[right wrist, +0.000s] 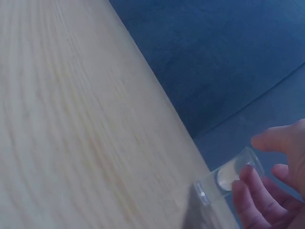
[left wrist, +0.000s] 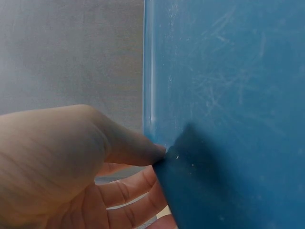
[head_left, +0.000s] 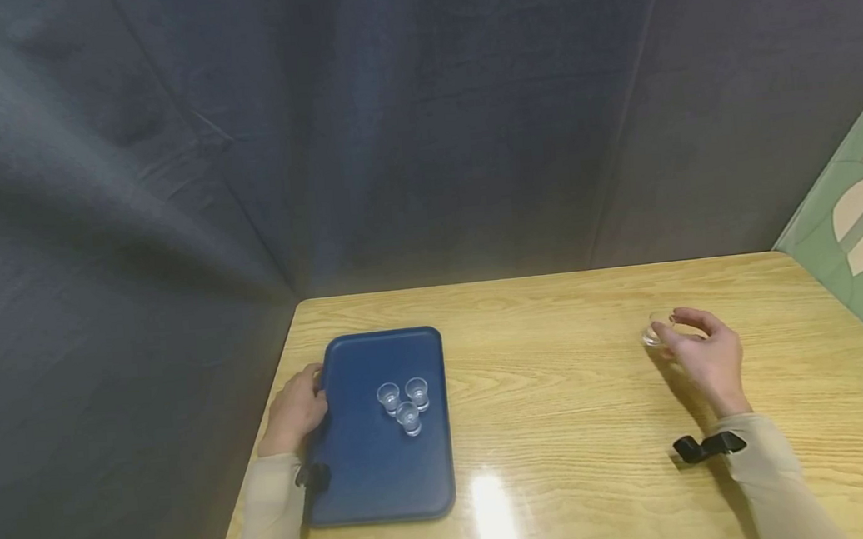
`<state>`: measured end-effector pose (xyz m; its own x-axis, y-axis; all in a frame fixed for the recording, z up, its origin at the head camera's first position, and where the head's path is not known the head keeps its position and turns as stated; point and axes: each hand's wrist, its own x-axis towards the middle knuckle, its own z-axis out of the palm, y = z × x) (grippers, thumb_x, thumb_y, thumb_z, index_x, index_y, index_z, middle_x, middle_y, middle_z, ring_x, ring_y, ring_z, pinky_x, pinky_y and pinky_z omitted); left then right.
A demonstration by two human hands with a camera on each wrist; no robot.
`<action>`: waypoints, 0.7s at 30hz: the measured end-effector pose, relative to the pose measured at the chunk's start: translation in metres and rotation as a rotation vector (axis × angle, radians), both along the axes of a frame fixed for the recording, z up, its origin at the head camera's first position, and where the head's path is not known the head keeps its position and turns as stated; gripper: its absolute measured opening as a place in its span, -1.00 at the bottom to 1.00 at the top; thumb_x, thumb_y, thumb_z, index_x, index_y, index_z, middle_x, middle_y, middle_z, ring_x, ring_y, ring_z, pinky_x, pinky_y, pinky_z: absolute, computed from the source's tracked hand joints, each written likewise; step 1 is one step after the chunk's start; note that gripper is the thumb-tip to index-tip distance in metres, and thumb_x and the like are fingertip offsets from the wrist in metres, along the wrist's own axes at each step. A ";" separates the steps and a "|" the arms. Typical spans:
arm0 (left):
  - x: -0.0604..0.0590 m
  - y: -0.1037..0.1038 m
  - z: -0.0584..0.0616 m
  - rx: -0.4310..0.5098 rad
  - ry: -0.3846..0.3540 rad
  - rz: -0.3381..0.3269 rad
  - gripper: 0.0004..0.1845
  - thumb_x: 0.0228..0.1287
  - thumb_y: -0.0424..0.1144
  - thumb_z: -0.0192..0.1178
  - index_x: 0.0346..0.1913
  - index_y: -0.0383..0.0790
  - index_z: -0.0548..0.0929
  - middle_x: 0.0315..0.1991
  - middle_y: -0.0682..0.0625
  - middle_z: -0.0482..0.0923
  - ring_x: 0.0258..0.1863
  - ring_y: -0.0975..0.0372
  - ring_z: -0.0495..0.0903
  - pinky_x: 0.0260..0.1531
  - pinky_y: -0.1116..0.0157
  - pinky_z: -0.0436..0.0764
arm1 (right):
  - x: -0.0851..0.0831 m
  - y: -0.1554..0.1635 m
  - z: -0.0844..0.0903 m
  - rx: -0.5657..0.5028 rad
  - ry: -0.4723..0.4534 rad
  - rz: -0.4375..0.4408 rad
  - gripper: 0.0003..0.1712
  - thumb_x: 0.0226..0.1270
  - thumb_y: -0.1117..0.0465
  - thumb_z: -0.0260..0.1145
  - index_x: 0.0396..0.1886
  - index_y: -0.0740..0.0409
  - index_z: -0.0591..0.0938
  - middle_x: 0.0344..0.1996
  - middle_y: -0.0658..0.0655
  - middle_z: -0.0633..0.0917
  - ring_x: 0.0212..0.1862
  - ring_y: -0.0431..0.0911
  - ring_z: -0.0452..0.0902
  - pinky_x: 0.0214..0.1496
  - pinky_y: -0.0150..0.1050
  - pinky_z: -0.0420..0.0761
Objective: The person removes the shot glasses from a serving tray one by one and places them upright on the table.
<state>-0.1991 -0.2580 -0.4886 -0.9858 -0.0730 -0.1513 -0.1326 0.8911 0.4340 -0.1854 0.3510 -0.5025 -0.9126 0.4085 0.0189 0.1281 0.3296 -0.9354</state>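
Observation:
My left hand (head_left: pixel 296 408) grips the left edge of a dark blue tray (head_left: pixel 364 491). In the left wrist view the thumb (left wrist: pixel 138 148) lies on the tray's rim, with the other fingers below it at the edge. Three small clear shot glasses stand grouped on the tray: one at the left (head_left: pixel 389 397), one at the right (head_left: pixel 418 393), one nearer (head_left: pixel 408 419). Far to the right, my right hand (head_left: pixel 711 360) holds another clear shot glass (right wrist: pixel 224 179) between thumb and fingers, near its rim. That glass is upright, its base close to the tabletop.
The light wooden table (head_left: pixel 543 362) reaches back to a dark curtain (head_left: pixel 452 134), which also hangs along the left side. A green and beige patterned panel (head_left: pixel 857 231) borders the table on the right. Each wrist wears a black strap.

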 end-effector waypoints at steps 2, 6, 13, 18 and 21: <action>0.000 0.000 0.000 0.003 -0.002 -0.002 -0.42 0.54 -0.33 0.06 0.55 -0.37 0.36 0.23 -0.36 0.63 0.14 -0.20 0.69 0.15 -0.24 0.64 | 0.000 -0.001 0.003 0.022 0.020 -0.018 -0.55 0.39 -0.06 0.53 0.17 -0.05 0.66 -0.11 -0.42 0.61 -0.40 -0.42 0.72 -0.43 -0.48 0.64; 0.000 0.000 0.001 0.010 -0.005 -0.002 -0.42 0.55 -0.33 0.05 0.56 -0.37 0.35 0.27 -0.38 0.61 0.19 -0.24 0.67 0.20 -0.28 0.61 | 0.000 -0.005 0.008 0.075 0.060 -0.041 -0.70 0.38 -0.02 0.53 0.04 -0.19 0.68 -0.18 -0.48 0.62 -0.42 -0.53 0.66 -0.52 -0.50 0.56; 0.000 0.000 0.001 0.010 0.004 -0.005 -0.42 0.55 -0.34 0.05 0.56 -0.37 0.36 0.26 -0.38 0.62 0.17 -0.24 0.68 0.17 -0.26 0.63 | -0.001 -0.022 0.013 0.067 0.102 0.023 -0.70 0.40 0.04 0.52 0.06 -0.15 0.69 -0.15 -0.48 0.64 -0.37 -0.53 0.69 -0.46 -0.50 0.58; 0.000 0.000 0.001 0.008 0.000 -0.003 -0.43 0.55 -0.33 0.04 0.56 -0.36 0.36 0.30 -0.39 0.60 0.21 -0.26 0.66 0.20 -0.28 0.61 | 0.000 -0.042 0.012 0.046 0.124 0.134 -0.69 0.44 0.05 0.50 0.11 -0.09 0.69 -0.05 -0.41 0.65 -0.31 -0.46 0.74 -0.32 -0.44 0.70; 0.000 -0.001 0.000 0.009 -0.005 -0.002 -0.42 0.56 -0.33 0.04 0.57 -0.36 0.35 0.32 -0.40 0.59 0.24 -0.28 0.64 0.22 -0.30 0.60 | 0.001 -0.057 0.010 0.025 0.116 0.186 -0.63 0.44 0.05 0.50 0.14 0.02 0.69 -0.05 -0.42 0.66 -0.29 -0.42 0.76 -0.29 -0.40 0.74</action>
<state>-0.1990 -0.2587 -0.4884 -0.9852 -0.0697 -0.1568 -0.1331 0.8874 0.4414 -0.1844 0.2941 -0.4928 -0.9632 0.2314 0.1365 -0.0453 0.3607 -0.9316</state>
